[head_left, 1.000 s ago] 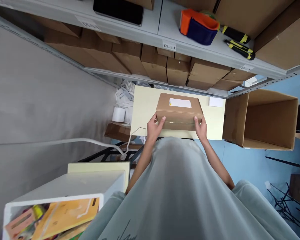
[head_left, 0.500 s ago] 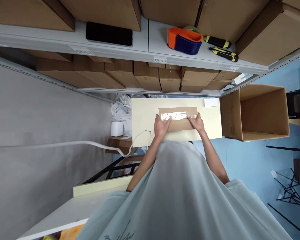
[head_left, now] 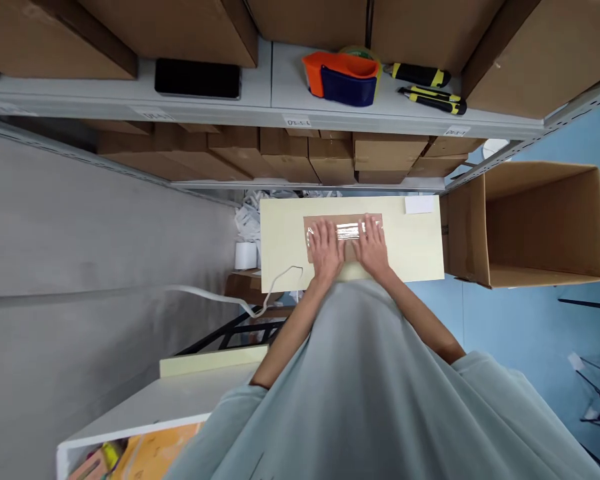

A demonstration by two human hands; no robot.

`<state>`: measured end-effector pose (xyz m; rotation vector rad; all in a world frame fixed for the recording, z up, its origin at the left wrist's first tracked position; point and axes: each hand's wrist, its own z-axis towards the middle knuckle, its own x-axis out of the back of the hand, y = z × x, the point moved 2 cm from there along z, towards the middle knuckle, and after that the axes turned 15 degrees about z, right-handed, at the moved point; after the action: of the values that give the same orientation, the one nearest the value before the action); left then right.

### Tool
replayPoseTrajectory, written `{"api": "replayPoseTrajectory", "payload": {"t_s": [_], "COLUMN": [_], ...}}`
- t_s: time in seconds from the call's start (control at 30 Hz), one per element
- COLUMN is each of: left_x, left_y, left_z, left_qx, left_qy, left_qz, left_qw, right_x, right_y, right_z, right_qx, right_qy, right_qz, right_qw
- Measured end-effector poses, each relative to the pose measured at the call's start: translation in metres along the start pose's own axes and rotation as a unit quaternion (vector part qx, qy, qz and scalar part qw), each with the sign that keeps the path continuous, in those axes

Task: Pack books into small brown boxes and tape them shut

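L grip (head_left: 326,247) & R grip (head_left: 373,245) both wide, fingers straight, laid palm-down on top of cardboard box (head_left: 350,253), not wrapped round it; shiny tape (head_left: 349,231) btwn them. Box on table (head_left: 415,250) directly under both: prob. light, stiff-walled, tape slick, contents unseen so fragility unk.; best hold = short ends, just outboard of each grip. Beyond R grip, wht paper (head_left: 419,205); farther R, big carton (head_left: 545,227).

White glare on shiny tape (head_left: 349,231)
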<state>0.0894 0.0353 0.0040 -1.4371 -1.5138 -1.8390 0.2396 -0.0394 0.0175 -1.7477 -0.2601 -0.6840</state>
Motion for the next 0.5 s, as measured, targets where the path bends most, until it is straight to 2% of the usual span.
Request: {"api": "replayPoseTrajectory", "payload": {"t_s": [0.07, 0.13, 0.2, 0.33, 0.5], "left_x": [-0.008, -0.015, -0.019, -0.021, -0.020], "left_y": [0.016, 0.022, 0.022, 0.018, 0.021], "left_z": [-0.008, -0.012, -0.012, -0.011, -0.014], "left_qx": [-0.043, -0.048, -0.039, -0.009, 0.040], "left_qy": [-0.060, -0.086, -0.081, -0.051, -0.034], "left_qz": [0.012, 0.017, 0.025, 0.076, 0.107], "left_qw": [0.997, 0.995, 0.996, 0.996, 0.993], "right_x": [-0.009, -0.011, -0.006, 0.016, 0.047], "right_y": [0.000, 0.004, 0.009, 0.027, 0.068], "right_z": [-0.005, -0.006, -0.005, -0.008, -0.025], "right_qx": [0.020, 0.029, 0.041, 0.056, 0.058], "right_qy": [-0.058, -0.088, -0.088, -0.064, -0.086], "right_qz": [-0.010, -0.021, -0.033, -0.056, -0.036], "right_qw": [0.998, 0.996, 0.995, 0.995, 0.994]}}
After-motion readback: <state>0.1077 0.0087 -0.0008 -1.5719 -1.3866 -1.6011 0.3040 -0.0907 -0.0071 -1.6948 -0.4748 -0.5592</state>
